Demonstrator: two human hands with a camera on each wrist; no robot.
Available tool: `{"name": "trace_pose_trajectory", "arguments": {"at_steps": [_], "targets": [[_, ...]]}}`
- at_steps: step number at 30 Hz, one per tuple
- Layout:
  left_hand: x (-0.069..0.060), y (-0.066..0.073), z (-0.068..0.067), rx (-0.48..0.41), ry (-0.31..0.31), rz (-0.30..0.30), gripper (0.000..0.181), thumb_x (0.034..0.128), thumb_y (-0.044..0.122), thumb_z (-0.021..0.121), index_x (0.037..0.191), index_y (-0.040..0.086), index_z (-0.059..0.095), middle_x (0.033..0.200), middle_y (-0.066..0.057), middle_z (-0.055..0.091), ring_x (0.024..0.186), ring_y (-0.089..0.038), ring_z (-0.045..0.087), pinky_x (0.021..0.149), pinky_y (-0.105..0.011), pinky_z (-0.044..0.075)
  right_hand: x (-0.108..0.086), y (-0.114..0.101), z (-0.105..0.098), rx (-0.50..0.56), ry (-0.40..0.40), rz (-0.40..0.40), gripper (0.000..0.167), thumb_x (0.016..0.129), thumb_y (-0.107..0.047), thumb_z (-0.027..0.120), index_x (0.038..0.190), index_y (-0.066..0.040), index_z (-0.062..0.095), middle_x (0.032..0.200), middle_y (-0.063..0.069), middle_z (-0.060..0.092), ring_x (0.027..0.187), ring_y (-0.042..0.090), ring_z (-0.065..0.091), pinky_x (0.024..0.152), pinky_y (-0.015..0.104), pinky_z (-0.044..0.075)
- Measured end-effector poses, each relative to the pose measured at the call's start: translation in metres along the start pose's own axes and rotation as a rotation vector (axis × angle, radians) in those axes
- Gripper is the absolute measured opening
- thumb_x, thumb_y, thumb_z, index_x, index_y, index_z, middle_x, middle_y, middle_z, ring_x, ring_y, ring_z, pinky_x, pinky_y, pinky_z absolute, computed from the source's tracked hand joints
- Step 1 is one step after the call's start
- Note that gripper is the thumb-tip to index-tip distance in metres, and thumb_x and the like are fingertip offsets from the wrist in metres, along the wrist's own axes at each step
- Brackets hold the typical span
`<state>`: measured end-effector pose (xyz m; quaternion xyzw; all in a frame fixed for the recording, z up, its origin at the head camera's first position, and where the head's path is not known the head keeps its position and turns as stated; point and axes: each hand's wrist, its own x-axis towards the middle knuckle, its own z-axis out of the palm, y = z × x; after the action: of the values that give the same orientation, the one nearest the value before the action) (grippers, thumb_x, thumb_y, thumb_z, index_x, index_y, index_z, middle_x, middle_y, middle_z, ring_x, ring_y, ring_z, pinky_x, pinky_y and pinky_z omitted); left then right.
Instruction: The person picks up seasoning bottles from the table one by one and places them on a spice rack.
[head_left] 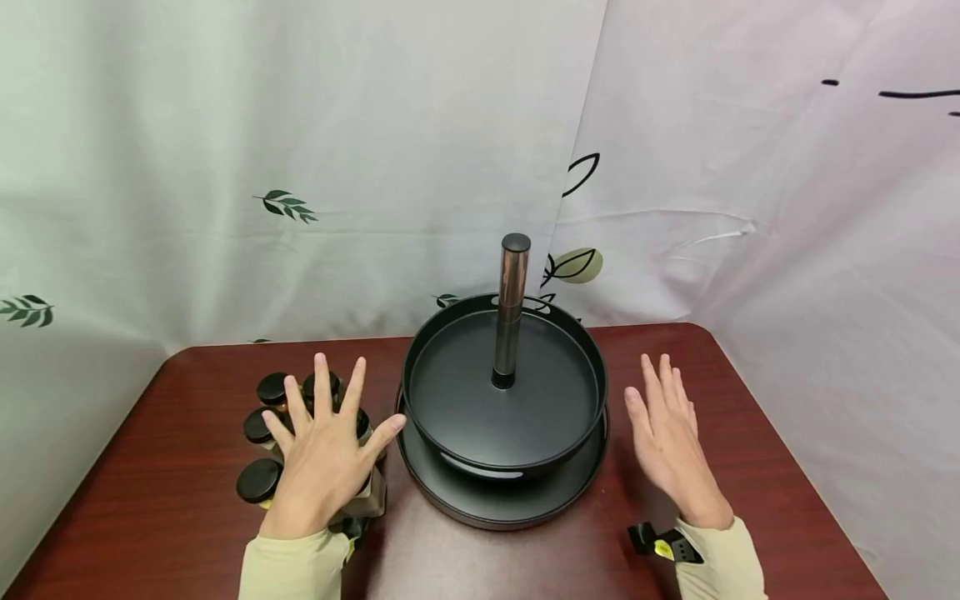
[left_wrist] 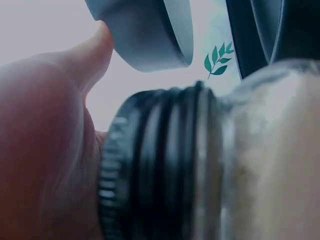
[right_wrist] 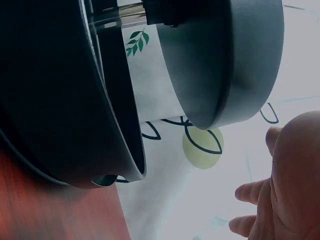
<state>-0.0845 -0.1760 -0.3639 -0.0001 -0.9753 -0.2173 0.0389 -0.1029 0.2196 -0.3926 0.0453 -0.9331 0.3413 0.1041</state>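
Observation:
A black two-tier turntable tray (head_left: pixel 465 392) with a metallic centre post (head_left: pixel 512 325) stands in the middle of the table. Its lower tier (head_left: pixel 495 510) is wider than the upper one. My left hand (head_left: pixel 322 458), fingers spread straight, hovers over several glass jars with black lids (head_left: pixel 259 480), hiding some of them. Close up in the left wrist view is one ribbed black jar lid (left_wrist: pixel 150 165), with my thumb (left_wrist: pixel 95 55) stretched out beyond it. To the right of the tray, my right hand (head_left: pixel 671 446) is held with fingers extended, touching nothing.
The dark red wooden table (head_left: pixel 187 400) has rounded far corners. Pale curtains (head_left: pixel 375 150) with leaf prints hang close behind it and along its sides. A black strap device (head_left: pixel 663 543) sits at the right wrist.

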Motion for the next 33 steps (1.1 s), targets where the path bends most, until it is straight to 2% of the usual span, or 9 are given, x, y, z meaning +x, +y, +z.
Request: {"name": "trace_pose_trajectory", "arguments": {"at_steps": [10,18,22,33], "targets": [[-0.005,0.000,-0.002,-0.003,-0.009,0.008,0.089,0.0966,0.067,0.047,0.163,0.028,0.003,0.163,-0.013,-0.024,0.142,-0.052,-0.029,0.099,-0.080,-0.019,-0.002,-0.002,0.003,0.036,0.000,-0.017,0.061,0.110,-0.037,0.036,0.162,-0.012,0.017,0.168,0.015,0.004,0.153,0.040,0.003,0.116,0.066,0.009],[-0.008,-0.001,-0.004,0.006,-0.011,0.020,0.090,0.0965,0.069,0.045,0.163,0.026,0.003,0.164,-0.013,-0.024,0.142,-0.056,-0.024,0.100,-0.080,-0.017,0.002,-0.007,0.004,0.099,0.095,-0.040,0.057,0.110,-0.033,0.039,0.160,-0.010,0.024,0.162,0.017,0.028,0.144,0.042,0.032,0.110,0.063,0.028],[-0.010,-0.003,-0.008,-0.002,-0.008,0.010,0.091,0.0954,0.072,0.043,0.163,0.025,0.003,0.164,-0.013,-0.024,0.142,-0.057,-0.023,0.099,-0.080,-0.019,0.006,-0.012,0.002,0.123,0.122,-0.048,0.055,0.110,-0.033,0.040,0.160,-0.014,0.029,0.158,0.017,0.036,0.137,0.043,0.043,0.106,0.062,0.034],[-0.017,-0.017,-0.021,0.011,-0.024,0.000,0.093,0.0955,0.070,0.046,0.163,0.025,0.001,0.164,-0.020,-0.019,0.142,-0.061,-0.017,0.099,-0.082,-0.014,0.013,-0.023,0.001,0.166,0.121,-0.082,0.052,0.109,-0.033,0.045,0.158,-0.019,0.035,0.156,0.013,0.041,0.134,0.038,0.048,0.102,0.060,0.042]]}}
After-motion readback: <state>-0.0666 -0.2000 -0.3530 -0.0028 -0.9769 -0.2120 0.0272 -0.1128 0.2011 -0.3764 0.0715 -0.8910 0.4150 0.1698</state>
